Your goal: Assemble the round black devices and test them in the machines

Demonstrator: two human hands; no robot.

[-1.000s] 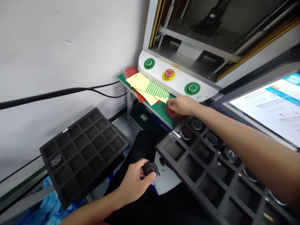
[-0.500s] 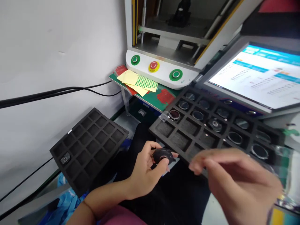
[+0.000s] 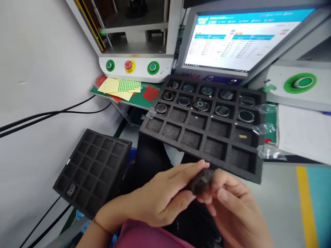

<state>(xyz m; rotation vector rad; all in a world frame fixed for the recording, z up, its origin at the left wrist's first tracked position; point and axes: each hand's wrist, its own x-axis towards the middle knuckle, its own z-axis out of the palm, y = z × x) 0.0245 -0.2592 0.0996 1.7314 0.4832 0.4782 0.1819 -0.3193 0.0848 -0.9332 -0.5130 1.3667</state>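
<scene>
Between my two hands, over my lap, is a round black watch body (image 3: pixel 201 182), tilted and partly blurred. My left hand (image 3: pixel 165 196) grips its left side between the thumb and the fingers. On the other side, my right hand (image 3: pixel 235 206) has bent fingers and thumb pressed together at the edge of the watch body. Just beyond them lies a black foam tray (image 3: pixel 178 143). Its far pockets hold round glass-like discs (image 3: pixel 222 111) and one watch back with a ringed centre (image 3: pixel 200 104).
A second foam tray (image 3: pixel 103 139) at lower left holds one small dark part (image 3: pixel 71 189). Behind stand a press with a red stop button (image 3: pixel 128 65) and a monitor (image 3: pixel 219 44). Yellow sticker sheets (image 3: pixel 121 86) lie on the green bench. Black cables (image 3: pixel 57 112) run along the wall.
My right hand has come down and left to meet the watch body in my left hand, which now holds it more on edge. The view has swung to the right.
</scene>
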